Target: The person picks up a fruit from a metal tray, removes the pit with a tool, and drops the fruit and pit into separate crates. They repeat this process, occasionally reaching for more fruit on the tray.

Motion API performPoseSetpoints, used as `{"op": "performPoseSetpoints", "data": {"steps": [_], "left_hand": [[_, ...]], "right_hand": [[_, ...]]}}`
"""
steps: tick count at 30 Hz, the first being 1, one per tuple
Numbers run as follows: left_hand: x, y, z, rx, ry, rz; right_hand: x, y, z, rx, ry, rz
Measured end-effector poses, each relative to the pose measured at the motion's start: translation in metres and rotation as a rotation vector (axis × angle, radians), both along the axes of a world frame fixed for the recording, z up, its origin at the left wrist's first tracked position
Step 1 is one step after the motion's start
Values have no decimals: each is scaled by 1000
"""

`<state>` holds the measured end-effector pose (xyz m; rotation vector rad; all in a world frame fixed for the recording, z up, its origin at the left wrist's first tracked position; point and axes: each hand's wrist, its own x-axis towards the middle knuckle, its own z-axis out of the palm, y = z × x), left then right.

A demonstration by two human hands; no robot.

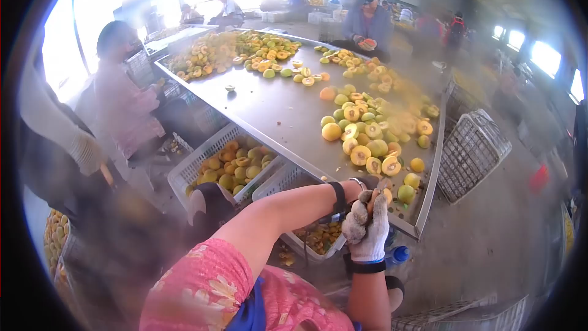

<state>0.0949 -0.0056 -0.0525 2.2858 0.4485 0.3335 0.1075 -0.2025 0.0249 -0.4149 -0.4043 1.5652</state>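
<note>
My right hand (369, 227), in a dirty whitish knit glove, is closed just past the table's near edge. A piece of yellow peach (388, 195) shows at its fingertips. My left hand (371, 182) meets it from the left, with a band at the wrist; its fingers are bent and blurred, and what they hold is hidden. Closest to both hands on the metal table (275, 110) are a green peach (406, 194) and a cut peach half (391, 165). Behind them spreads a pile of whole and halved peaches (367, 122).
A crate of peaches (229, 165) stands left of my arm. Below the hands another crate (318, 251) holds orange-yellow pieces. An upright grey crate (471, 153) and a blue object (399, 254) are at the right. Other people sit around the table; one (367, 21) holds fruit.
</note>
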Motion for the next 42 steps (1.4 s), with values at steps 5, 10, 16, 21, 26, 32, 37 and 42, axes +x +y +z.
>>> {"op": "performPoseSetpoints", "data": {"steps": [5, 10, 16, 21, 26, 32, 37, 42], "left_hand": [[-52, 4, 26, -152, -54, 339], [-115, -45, 59, -916, -832, 652], [-148, -77, 33, -1148, -1236, 580], [-159, -101, 19, -946, -966, 721], [-178, -113, 46, -1284, -910, 573], [-172, -97, -3, -1203, -1197, 367], [-185, -77, -4, -1273, -1360, 246], [-179, -95, 15, -576, -992, 630]], "right_hand": [[-10, 6, -11, -80, -157, 0], [-26, 6, -12, -143, -454, -17], [-44, 19, -33, -176, -752, -94], [-50, 38, -61, -50, -856, -275], [-37, 38, -41, -212, -855, -170], [-47, 31, -32, -173, -1063, -229], [-56, 29, -38, -93, -973, -143], [-55, 34, -58, 159, -1445, -111]]}}
